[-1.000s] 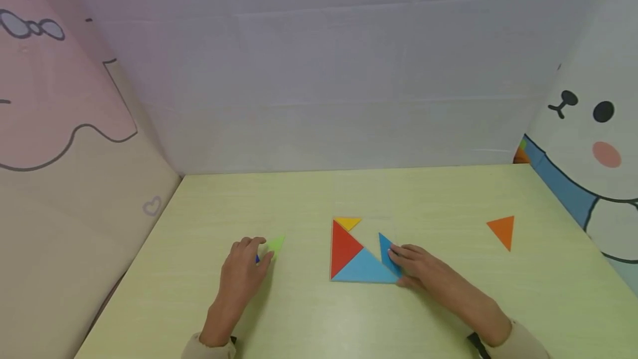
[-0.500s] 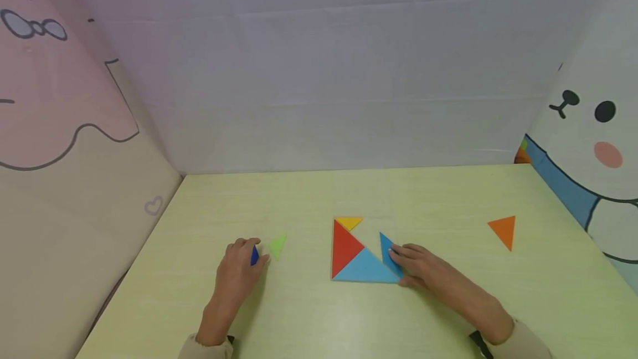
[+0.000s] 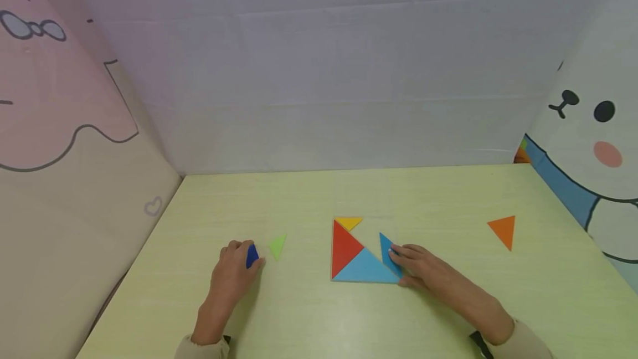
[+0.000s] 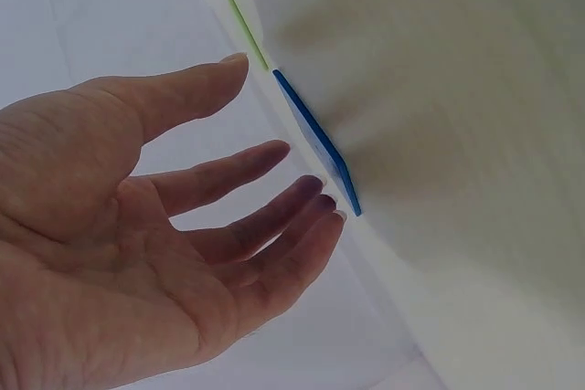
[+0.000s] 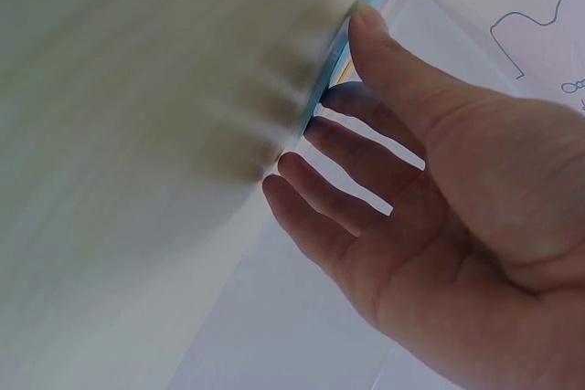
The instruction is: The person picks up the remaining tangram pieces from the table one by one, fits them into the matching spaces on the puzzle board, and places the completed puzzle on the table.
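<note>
My left hand (image 3: 234,267) hovers low over a dark blue flat tangram piece (image 3: 252,256), which it partly covers. In the left wrist view the fingers are loosely bent beside the blue piece (image 4: 315,139), and the thumb stands apart from it; whether a fingertip touches it I cannot tell. Fingers of my right hand (image 3: 421,265) rest on a mid-blue piece (image 3: 386,251), with the thumb by the right corner of a light blue triangle (image 3: 366,268). That triangle adjoins a red triangle (image 3: 344,248), and a small yellow triangle (image 3: 348,222) lies at the red one's top.
A small lime green triangle (image 3: 278,247) lies just right of the left hand. Far to the right is an orange triangle (image 3: 503,231). The pale table (image 3: 319,326) is bordered by a light back screen (image 3: 319,98) and printed side panels.
My left hand has drawn leftward, away from the lime green triangle, uncovering more of the dark blue piece. The right hand and the pieces by it stay put.
</note>
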A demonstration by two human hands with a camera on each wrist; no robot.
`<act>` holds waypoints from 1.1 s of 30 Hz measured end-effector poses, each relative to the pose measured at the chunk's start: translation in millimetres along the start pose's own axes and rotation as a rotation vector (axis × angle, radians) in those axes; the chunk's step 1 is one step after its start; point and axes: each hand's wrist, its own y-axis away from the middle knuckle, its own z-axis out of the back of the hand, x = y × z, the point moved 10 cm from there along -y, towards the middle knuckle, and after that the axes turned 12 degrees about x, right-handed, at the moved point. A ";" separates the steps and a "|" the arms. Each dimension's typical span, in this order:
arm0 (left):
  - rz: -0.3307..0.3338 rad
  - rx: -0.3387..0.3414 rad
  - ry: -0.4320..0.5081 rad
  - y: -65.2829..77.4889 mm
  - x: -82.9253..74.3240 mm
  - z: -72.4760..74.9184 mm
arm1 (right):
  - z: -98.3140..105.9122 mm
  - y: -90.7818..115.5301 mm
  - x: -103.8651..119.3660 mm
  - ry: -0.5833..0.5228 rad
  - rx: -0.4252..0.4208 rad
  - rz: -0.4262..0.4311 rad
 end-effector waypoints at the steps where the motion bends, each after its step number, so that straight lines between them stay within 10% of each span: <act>1: 0.002 0.004 0.002 0.3 0.9 -0.1 | -0.1 -0.2 0.2 0.002 -0.002 0.004; 33: -0.021 0.060 0.029 -8.8 13.7 -3.4 | -1.4 -0.2 -0.4 -0.023 0.013 -0.017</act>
